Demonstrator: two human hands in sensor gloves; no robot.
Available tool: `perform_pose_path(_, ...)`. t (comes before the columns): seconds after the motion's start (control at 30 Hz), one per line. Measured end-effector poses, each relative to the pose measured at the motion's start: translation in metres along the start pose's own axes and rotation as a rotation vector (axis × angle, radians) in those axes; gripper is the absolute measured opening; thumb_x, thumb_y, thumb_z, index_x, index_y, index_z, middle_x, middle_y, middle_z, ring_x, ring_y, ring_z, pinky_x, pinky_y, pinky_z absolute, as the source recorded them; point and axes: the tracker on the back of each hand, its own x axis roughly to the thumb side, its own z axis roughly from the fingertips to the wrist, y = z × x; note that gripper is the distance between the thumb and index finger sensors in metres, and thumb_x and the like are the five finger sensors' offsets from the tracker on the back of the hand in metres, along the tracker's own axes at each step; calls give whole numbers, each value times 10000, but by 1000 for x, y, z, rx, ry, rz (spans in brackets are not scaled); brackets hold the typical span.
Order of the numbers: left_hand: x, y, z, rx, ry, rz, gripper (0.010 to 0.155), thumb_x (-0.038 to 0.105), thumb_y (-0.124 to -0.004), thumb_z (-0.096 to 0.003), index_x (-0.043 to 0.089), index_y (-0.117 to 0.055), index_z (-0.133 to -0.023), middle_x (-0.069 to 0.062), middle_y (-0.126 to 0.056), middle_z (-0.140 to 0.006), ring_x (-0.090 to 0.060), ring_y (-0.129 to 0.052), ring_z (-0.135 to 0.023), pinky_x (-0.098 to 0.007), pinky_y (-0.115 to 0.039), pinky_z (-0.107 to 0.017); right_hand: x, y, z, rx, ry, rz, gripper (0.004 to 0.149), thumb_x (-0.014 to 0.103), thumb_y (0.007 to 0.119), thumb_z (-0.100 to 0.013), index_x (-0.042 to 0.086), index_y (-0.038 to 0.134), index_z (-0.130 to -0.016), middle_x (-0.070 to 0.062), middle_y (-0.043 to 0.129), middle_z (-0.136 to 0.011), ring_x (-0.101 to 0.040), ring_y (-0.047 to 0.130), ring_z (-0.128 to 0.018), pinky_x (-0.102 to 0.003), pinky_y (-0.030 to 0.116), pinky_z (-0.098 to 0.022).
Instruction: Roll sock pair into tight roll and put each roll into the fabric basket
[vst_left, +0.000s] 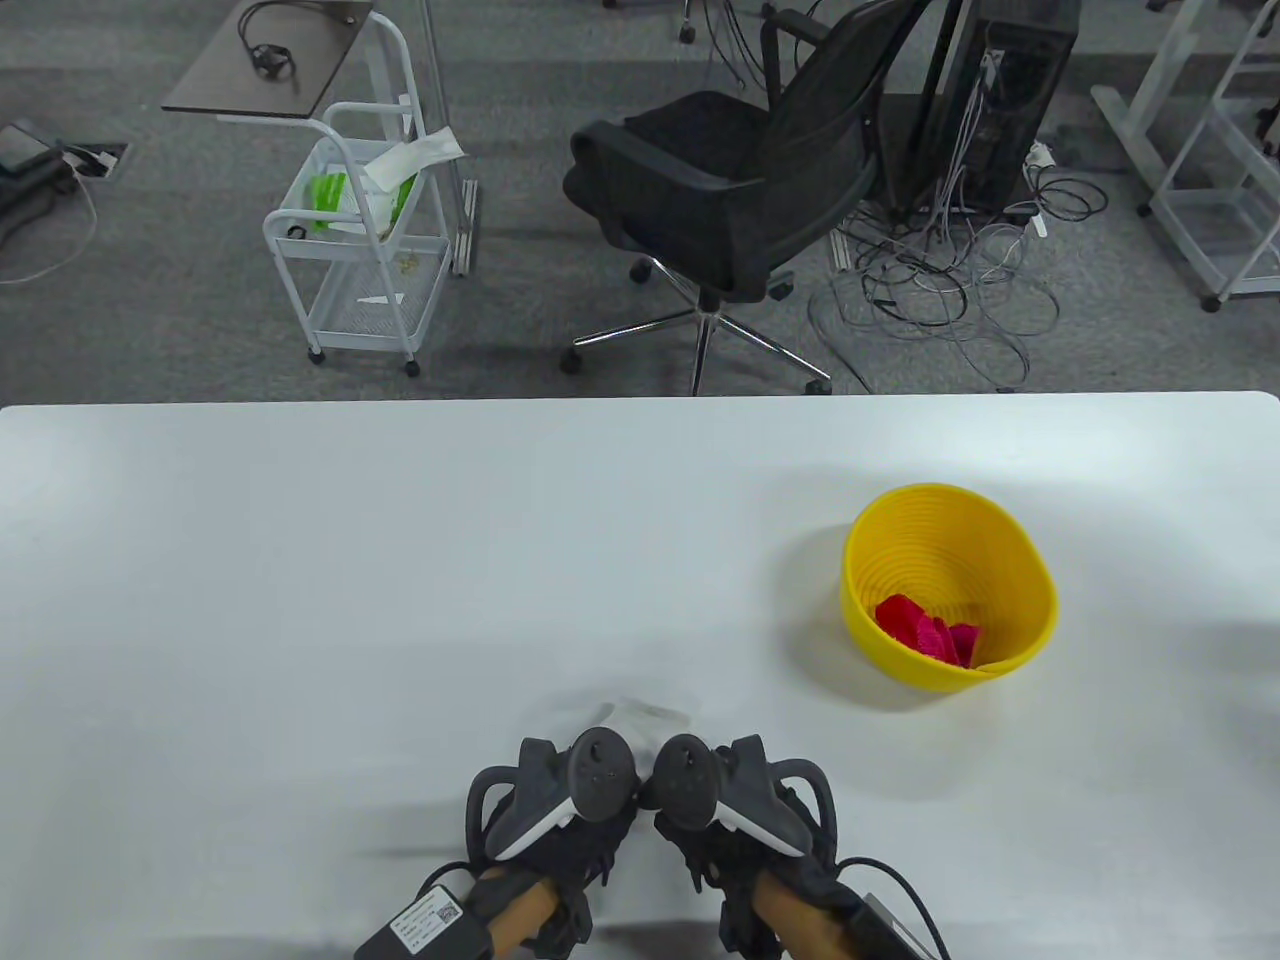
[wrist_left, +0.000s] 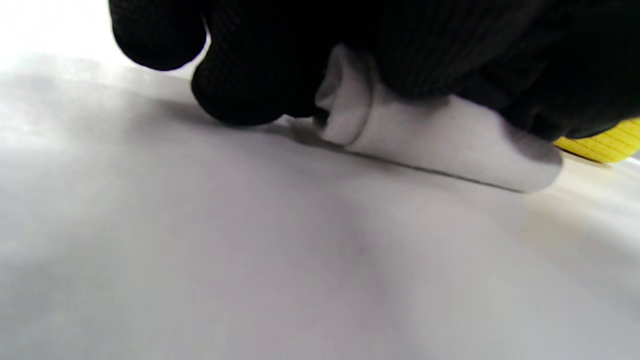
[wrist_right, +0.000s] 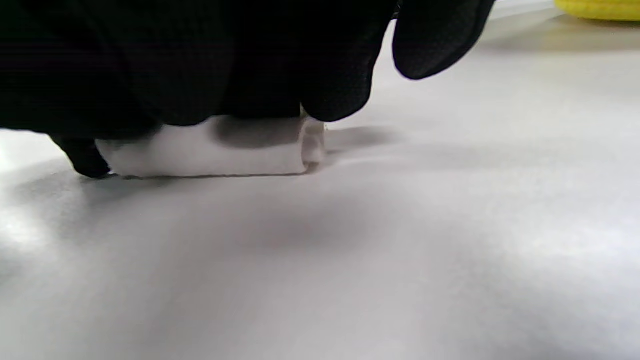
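Note:
A white sock pair (vst_left: 643, 716) lies partly rolled on the white table near its front edge, mostly hidden under both hands in the table view. My left hand (vst_left: 575, 800) and right hand (vst_left: 725, 800) sit side by side on it. In the left wrist view the roll (wrist_left: 435, 145) is a short white cylinder with my left fingers (wrist_left: 240, 85) curled over its top. The right wrist view shows the roll (wrist_right: 210, 152) under my right fingers (wrist_right: 330, 75), curled the same way. The yellow basket (vst_left: 930, 540) stands to the right and holds a red and pink sock roll (vst_left: 925, 630).
The white table (vst_left: 350, 600) ends at its far edge; beyond it on the floor stand a black office chair (vst_left: 740, 190), a white wire cart (vst_left: 360, 250) and a tangle of cables (vst_left: 950, 290). The basket's edge shows in both wrist views (wrist_left: 605, 145) (wrist_right: 600, 7).

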Motion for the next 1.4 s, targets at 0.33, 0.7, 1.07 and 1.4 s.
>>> perform_pose_path(0.33,-3,15,9,18,19,27,466,439,-845,-367,304,-940,-803,-28,-910,-821,-246,-941,-617,-500,-705,-587,-3,5,-4,19,30,-4,483,433,876,-397,398,780,-869,138,824,-954,-175,848,-878,-544,671,-676)
perform_pose_path(0.7,-2,-1,-2,-27,36,-42,548,448,-908,-328,278,-860,-847,-21,-879,-829,-228,-926,-636,-497,-702,-595,-5,9,-8,7,60,0,498,434,844,-411,411,739,-897,142,799,-966,-164,835,-878,-533,666,-682)
perform_pose_path(1.07,-2,-3,-3,-35,22,-20,445,366,-803,-383,251,-902,-802,-45,-916,-764,-224,-949,-574,-495,-725,-568,-6,-1,-5,-16,39,-33,440,429,823,-417,395,803,-855,123,877,-901,-162,860,-857,-534,672,-676)
perform_pose_path(1.4,-3,-3,-3,-30,25,-9,440,388,-774,-394,257,-907,-793,-48,-925,-746,-219,-955,-561,-490,-731,-559,6,-9,6,-61,-29,28,405,423,877,-390,359,881,-790,110,914,-865,-173,886,-832,-536,691,-661)
